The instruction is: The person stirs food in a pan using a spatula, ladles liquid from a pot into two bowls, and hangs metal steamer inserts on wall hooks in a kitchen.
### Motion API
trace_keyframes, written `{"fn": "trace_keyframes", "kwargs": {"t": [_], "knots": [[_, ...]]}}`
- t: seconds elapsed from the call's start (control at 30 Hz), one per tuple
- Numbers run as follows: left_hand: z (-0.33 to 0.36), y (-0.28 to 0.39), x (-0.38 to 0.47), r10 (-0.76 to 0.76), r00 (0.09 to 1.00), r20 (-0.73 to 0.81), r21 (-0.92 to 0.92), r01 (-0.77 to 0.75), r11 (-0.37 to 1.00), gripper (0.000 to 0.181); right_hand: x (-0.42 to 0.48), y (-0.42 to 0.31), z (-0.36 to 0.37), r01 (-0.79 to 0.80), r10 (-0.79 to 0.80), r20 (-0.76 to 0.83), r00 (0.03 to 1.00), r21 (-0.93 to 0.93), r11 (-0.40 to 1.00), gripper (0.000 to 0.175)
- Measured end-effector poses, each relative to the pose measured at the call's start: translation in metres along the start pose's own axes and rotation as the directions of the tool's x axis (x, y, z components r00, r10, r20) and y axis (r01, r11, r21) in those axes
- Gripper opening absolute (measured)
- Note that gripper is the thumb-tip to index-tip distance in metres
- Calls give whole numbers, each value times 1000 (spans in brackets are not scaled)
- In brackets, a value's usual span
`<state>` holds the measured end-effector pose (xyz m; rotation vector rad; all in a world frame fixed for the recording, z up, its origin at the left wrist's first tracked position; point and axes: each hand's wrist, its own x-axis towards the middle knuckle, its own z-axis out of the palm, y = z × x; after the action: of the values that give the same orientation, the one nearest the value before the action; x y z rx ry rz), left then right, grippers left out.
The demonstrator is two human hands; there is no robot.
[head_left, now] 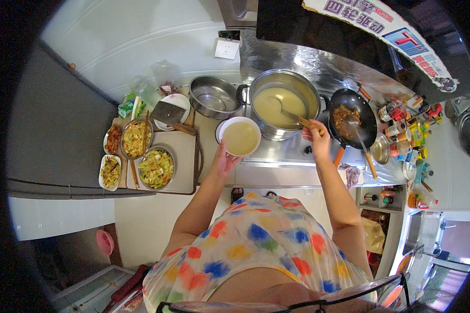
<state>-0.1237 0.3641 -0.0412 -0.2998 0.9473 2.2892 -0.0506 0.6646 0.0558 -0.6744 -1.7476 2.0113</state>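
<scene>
My left hand (224, 161) holds up a white bowl (241, 136) from below and the side; pale yellowish porridge or soup fills most of it. The rim of another bowl (218, 131) shows partly hidden behind it. In my right hand (317, 141) is the wooden handle of a ladle (293, 117). The ladle's head dips into the same pale liquid (274, 103) inside a large stainless steel pot (311, 92) on the stove. Just right of my right hand sits a black wok (366, 129) with brown cooked food and a wooden-handled spatula (362, 141).
An empty steel pot (207, 88) stands left of the large pot. A cleaver (168, 113) rests across a white plate (184, 102). Dishes of shredded vegetables (135, 139) and chopped cabbage (156, 168) stand around a cutting board (186, 156). Bottles and jars (399, 131) crowd the right side.
</scene>
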Motion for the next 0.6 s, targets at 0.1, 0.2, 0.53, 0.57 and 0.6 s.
{"fn": "trace_keyframes", "kwargs": {"t": [0.1, 0.2, 0.53, 0.57, 0.6], "knots": [[1, 1, -3, -1, 1000, -3, 5, 1, 1000, 56, 0, -1, -2, -66, 75, -69, 995, 130, 989, 22], [1, 0, -5, -6, 1000, -7, 22, 6, 1000, 55, 0, -7, -7, -89, 117, -126, 985, 209, 974, 21], [-3, -10, 1, -10, 999, 54, 11, 10, 1000, 53, -22, -53, -18, -5, 17, -121, 992, 106, 994, 24], [-3, -12, 1, -11, 999, 35, 15, 10, 1000, 53, -25, -60, -17, 8, 2, -120, 993, 86, 996, 25], [2, -12, 0, -13, 1000, 18, 20, 12, 1000, 53, -27, -67, -17, 19, -10, -133, 991, 65, 998, 25]]}}
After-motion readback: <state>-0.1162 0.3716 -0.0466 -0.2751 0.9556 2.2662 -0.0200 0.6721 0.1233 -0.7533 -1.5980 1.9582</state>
